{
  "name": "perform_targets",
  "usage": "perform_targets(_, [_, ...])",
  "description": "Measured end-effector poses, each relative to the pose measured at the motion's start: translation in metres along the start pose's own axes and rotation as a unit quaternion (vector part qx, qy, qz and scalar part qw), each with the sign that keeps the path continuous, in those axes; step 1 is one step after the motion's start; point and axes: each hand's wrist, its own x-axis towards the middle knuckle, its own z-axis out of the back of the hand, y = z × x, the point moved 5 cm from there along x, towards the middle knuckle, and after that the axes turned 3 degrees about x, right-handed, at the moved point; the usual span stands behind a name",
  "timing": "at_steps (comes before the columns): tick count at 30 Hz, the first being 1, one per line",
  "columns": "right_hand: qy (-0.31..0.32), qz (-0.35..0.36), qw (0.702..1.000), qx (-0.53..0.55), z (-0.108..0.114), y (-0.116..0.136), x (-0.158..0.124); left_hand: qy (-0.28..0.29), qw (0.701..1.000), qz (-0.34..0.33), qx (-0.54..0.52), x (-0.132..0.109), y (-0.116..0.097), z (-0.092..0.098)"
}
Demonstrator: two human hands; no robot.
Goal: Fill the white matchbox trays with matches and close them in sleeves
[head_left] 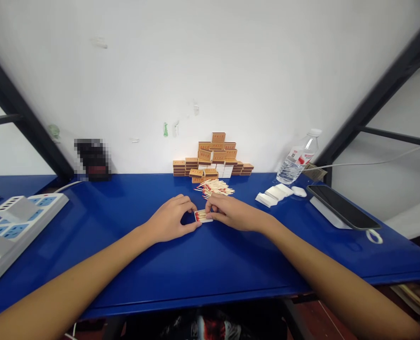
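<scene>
The left hand (172,219) spans the white tray (207,221) on the blue surface (195,269), its thumb-and-finger grip apparently steadying it. The right hand (236,212) bunches over its matches (200,216) — whether pinching any, I can't tell; the loose pile (219,188) lies near, presumably for easy reach.

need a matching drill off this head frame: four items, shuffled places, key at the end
Items
1. white matchbox tray
2. loose match pile
3. phone
4. power strip

Places
A. just in front of the stacked matchboxes
B. left side of the blue table
C. between the left hand and right hand
D. right side of the blue table

Pairs: 1-C, 2-A, 3-D, 4-B
</scene>
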Motion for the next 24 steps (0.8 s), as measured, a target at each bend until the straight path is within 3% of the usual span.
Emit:
perform_targets(17, [-0.072,0.025,0.996,-0.036,-0.003,-0.003,0.006,0.009,1.000,0.004,0.002,0.000,0.000,0.001])
perform_targets(24, [-0.059,0.037,0.997,-0.018,-0.002,0.006,0.006,-0.003,1.000,-0.001,-0.003,0.000,-0.001,0.002])
